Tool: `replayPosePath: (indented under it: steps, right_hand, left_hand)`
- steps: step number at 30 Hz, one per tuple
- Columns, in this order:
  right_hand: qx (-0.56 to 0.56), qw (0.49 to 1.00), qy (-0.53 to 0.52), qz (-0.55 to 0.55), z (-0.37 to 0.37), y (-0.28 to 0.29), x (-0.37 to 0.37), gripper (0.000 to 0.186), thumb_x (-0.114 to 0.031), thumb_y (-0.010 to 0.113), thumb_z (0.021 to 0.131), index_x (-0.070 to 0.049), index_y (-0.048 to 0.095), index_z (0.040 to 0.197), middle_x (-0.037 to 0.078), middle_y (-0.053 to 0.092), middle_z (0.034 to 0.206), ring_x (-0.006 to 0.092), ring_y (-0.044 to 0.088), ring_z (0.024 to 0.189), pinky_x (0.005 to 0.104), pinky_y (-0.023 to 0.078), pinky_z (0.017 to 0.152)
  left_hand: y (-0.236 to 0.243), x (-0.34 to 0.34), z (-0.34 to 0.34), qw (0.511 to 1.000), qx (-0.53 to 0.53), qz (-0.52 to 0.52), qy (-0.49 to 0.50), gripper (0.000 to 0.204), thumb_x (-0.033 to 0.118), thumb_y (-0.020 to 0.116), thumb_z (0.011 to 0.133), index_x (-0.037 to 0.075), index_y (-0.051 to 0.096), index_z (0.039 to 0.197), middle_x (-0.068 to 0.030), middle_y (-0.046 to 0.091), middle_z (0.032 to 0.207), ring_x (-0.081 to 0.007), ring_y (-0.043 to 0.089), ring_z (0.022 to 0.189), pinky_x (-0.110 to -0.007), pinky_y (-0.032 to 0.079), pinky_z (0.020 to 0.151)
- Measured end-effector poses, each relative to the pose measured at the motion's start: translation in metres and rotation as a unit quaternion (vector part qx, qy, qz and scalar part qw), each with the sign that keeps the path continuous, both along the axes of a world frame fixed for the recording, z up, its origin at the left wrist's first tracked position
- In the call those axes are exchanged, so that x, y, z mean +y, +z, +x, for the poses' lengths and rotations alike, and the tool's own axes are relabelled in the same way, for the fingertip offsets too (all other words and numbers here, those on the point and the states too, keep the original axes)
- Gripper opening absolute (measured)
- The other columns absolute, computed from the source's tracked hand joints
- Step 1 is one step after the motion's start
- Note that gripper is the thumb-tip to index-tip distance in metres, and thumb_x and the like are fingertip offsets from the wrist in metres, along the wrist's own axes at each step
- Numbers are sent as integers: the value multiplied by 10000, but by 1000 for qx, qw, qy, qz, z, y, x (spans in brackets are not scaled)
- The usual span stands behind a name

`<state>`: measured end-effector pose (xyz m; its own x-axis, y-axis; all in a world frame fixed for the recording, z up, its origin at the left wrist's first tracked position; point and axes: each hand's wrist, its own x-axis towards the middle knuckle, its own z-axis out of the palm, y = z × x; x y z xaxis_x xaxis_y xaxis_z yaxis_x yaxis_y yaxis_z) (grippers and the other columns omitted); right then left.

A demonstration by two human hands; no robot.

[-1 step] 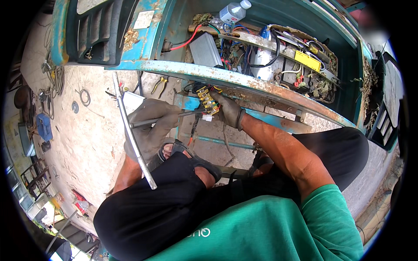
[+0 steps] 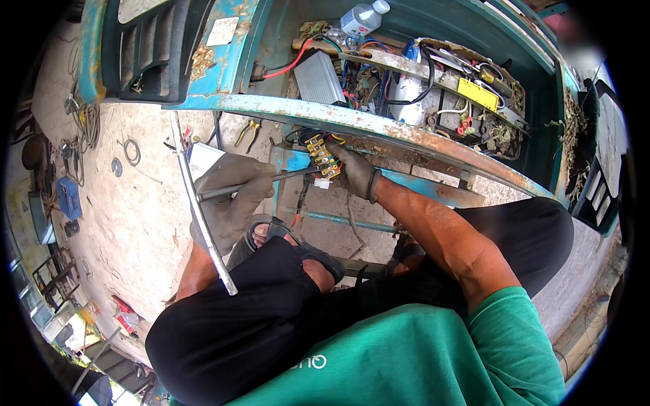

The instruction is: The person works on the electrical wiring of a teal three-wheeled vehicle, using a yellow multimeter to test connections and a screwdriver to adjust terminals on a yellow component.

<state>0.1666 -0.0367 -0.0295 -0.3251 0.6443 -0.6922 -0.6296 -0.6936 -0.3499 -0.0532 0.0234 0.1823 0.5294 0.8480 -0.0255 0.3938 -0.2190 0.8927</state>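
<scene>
In a grey work glove, my left hand (image 2: 233,193) is closed around the shaft of a T-handle wrench (image 2: 199,210). The long silver crossbar stands on the left of that hand, and the dark shaft runs right. Its tip is at a yellow terminal block (image 2: 319,150) with several brass-coloured contacts; I cannot tell whether it is seated on one. My gloved right hand (image 2: 357,174) grips the block's right side, fingers partly hidden. Dark wires lead up from the block, and a small white connector (image 2: 322,183) hangs just below it.
A rusty teal metal frame (image 2: 271,105) crosses ahead. Behind it, a bay holds a silver finned box (image 2: 319,78), tangled wires and a plastic bottle (image 2: 364,20). Pliers (image 2: 248,132) and a coiled cable (image 2: 131,152) lie on the concrete floor at left.
The wrench and my left hand have shifted slightly to the left. My right hand and the terminal block stay in the same place.
</scene>
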Motion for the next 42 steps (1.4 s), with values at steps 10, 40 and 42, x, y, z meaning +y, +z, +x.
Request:
replayPosePath:
  steps: [10, 40, 42]
  right_hand:
    - [8, 1000, 8, 10, 1, -5, 0, 469, -433, 488, 1079, -77, 540, 1380, 90, 687, 1206, 216, 710, 1065, 417, 606, 931]
    - [9, 1000, 17, 7, 2, -8, 0, 480, -434, 466, 1091, -66, 529, 1393, 82, 667, 1236, 211, 702, 1090, 404, 586, 989]
    - [12, 1000, 18, 12, 2, -10, 1, 483, -437, 468, 1090, -62, 528, 1390, 89, 668, 1237, 215, 704, 1090, 401, 590, 987]
  left_hand:
    - [-15, 8, -3, 1000, -9, 6, 11, 186, 107, 634, 991, -48, 700, 1071, -125, 735, 883, -174, 707, 812, -289, 528, 734]
    - [-13, 13, 14, 997, 8, 52, -56, 163, -28, 673, 899, -50, 726, 1051, -157, 714, 1130, -235, 701, 964, -356, 565, 860]
    - [-12, 10, 9, 998, 24, -24, -47, 171, -29, 672, 900, -49, 733, 1060, -156, 722, 1115, -239, 706, 985, -351, 563, 878]
